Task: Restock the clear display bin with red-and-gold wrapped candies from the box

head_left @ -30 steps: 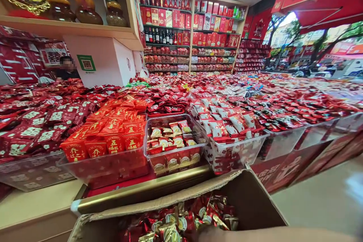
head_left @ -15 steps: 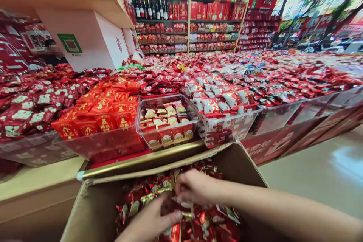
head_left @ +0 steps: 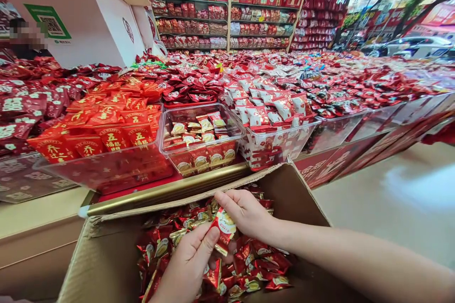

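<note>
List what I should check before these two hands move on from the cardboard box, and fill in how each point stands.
1. Packet gripped: ok; the left hand and the right hand both hold it.
2. Packet's seal whole: cannot tell; the fingers cover part of it.
3. Cardboard box open at the top: ok; both hands are at its mouth.
4. Loose packets in the box lined up: not ok; they lie jumbled at many angles.
5. Clear tub beyond the box upright: ok; it stands level enough to hold its packets.
</note>
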Action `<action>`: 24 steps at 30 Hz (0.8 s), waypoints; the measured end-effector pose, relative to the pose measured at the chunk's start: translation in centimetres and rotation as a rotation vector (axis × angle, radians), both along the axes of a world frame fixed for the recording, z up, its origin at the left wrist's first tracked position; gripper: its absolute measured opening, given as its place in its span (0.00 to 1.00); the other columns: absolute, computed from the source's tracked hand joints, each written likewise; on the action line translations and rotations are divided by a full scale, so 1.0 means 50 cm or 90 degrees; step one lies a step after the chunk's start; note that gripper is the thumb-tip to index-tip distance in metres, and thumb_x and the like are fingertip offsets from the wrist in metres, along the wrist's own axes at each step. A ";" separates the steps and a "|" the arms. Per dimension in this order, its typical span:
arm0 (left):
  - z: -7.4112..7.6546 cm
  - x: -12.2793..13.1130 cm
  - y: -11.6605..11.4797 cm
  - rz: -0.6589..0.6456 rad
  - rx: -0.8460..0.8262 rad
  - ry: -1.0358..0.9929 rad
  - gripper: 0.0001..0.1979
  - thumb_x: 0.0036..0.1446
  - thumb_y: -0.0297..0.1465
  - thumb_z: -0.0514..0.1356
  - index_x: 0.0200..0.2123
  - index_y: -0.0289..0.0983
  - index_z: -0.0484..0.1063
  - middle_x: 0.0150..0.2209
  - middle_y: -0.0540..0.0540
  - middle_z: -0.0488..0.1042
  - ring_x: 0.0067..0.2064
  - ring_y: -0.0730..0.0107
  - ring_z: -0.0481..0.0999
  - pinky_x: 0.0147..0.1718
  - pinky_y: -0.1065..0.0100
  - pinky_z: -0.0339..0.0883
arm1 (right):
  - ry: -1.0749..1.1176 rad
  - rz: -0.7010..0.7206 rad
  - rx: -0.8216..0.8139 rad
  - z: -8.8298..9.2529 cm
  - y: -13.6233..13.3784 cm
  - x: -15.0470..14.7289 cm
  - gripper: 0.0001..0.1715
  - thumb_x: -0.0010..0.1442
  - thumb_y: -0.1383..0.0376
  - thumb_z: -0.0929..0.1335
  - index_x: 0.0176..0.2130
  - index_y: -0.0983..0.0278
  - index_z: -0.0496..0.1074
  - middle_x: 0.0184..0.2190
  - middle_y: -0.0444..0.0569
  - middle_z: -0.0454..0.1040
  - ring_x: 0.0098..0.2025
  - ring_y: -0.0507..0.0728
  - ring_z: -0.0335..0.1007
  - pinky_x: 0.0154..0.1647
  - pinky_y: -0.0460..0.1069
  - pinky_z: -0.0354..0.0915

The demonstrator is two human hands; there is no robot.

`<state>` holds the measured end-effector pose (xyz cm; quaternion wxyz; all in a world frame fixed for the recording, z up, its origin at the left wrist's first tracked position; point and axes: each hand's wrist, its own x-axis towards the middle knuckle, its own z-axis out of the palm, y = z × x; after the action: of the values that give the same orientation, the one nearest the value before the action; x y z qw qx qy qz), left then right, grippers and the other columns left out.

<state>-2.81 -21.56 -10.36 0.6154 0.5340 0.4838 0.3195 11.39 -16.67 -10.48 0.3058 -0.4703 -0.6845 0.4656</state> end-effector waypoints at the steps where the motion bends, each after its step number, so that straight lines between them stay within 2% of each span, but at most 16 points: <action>1: -0.001 0.001 0.001 0.024 0.002 -0.015 0.15 0.52 0.40 0.53 0.32 0.35 0.71 0.25 0.48 0.75 0.25 0.70 0.72 0.20 0.74 0.59 | 0.021 0.004 -0.027 0.000 0.001 0.000 0.29 0.57 0.48 0.51 0.18 0.66 0.55 0.15 0.40 0.51 0.18 0.45 0.43 0.17 0.42 0.44; 3: -0.005 0.003 0.002 0.076 0.004 -0.040 0.14 0.51 0.40 0.55 0.31 0.35 0.72 0.24 0.49 0.74 0.24 0.71 0.70 0.19 0.74 0.59 | 0.054 0.025 -0.074 0.000 0.002 0.002 0.30 0.56 0.46 0.52 0.20 0.67 0.58 0.15 0.40 0.54 0.18 0.45 0.45 0.17 0.42 0.45; 6: -0.008 0.001 0.001 0.146 -0.028 -0.071 0.12 0.46 0.39 0.59 0.30 0.35 0.71 0.20 0.53 0.71 0.20 0.76 0.66 0.18 0.76 0.58 | 0.095 0.081 -0.118 0.006 -0.001 0.009 0.24 0.49 0.49 0.63 0.24 0.68 0.63 0.16 0.39 0.57 0.19 0.44 0.49 0.18 0.41 0.48; 9: -0.003 -0.007 0.003 0.183 -0.063 -0.113 0.12 0.40 0.35 0.65 0.27 0.35 0.69 0.17 0.55 0.70 0.18 0.79 0.65 0.18 0.78 0.59 | 0.124 0.099 -0.093 0.017 -0.005 0.016 0.19 0.44 0.55 0.69 0.26 0.69 0.68 0.17 0.40 0.61 0.20 0.45 0.52 0.20 0.41 0.52; 13: 0.010 -0.014 0.007 0.199 -0.045 -0.166 0.13 0.37 0.31 0.66 0.29 0.35 0.69 0.23 0.52 0.74 0.25 0.76 0.71 0.25 0.77 0.64 | 0.142 0.038 -0.017 0.023 -0.006 0.015 0.15 0.47 0.58 0.67 0.25 0.70 0.71 0.20 0.44 0.67 0.22 0.46 0.57 0.24 0.42 0.56; 17: 0.012 -0.019 0.008 0.303 0.048 -0.118 0.13 0.38 0.31 0.66 0.31 0.36 0.70 0.27 0.51 0.76 0.31 0.72 0.73 0.32 0.76 0.67 | 0.154 0.045 -0.042 0.024 -0.008 0.010 0.14 0.46 0.59 0.68 0.26 0.70 0.70 0.20 0.44 0.68 0.22 0.46 0.58 0.24 0.42 0.57; 19: 0.009 -0.025 0.011 0.293 0.075 -0.112 0.15 0.38 0.31 0.66 0.33 0.37 0.71 0.30 0.49 0.77 0.34 0.69 0.74 0.34 0.76 0.68 | 0.152 0.082 -0.059 0.026 -0.011 0.010 0.13 0.46 0.60 0.68 0.27 0.69 0.69 0.21 0.44 0.68 0.23 0.46 0.59 0.24 0.42 0.57; 21: 0.005 -0.034 0.015 0.243 0.067 -0.117 0.17 0.36 0.30 0.66 0.34 0.37 0.71 0.32 0.49 0.77 0.35 0.68 0.74 0.34 0.74 0.69 | 0.132 0.101 -0.060 0.028 -0.014 0.011 0.11 0.45 0.62 0.69 0.27 0.68 0.68 0.20 0.42 0.67 0.22 0.46 0.58 0.23 0.41 0.57; 24: 0.006 -0.045 0.020 0.235 0.053 -0.081 0.15 0.34 0.31 0.67 0.30 0.36 0.72 0.27 0.49 0.77 0.30 0.68 0.75 0.29 0.74 0.70 | 0.101 0.101 -0.058 0.033 -0.018 0.013 0.10 0.45 0.63 0.69 0.25 0.68 0.66 0.19 0.40 0.64 0.21 0.45 0.55 0.21 0.40 0.54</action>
<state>-5.07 -20.54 -10.07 0.5534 0.4399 0.5199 0.4796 12.03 -17.58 -8.85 0.2993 -0.3899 -0.6713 0.5547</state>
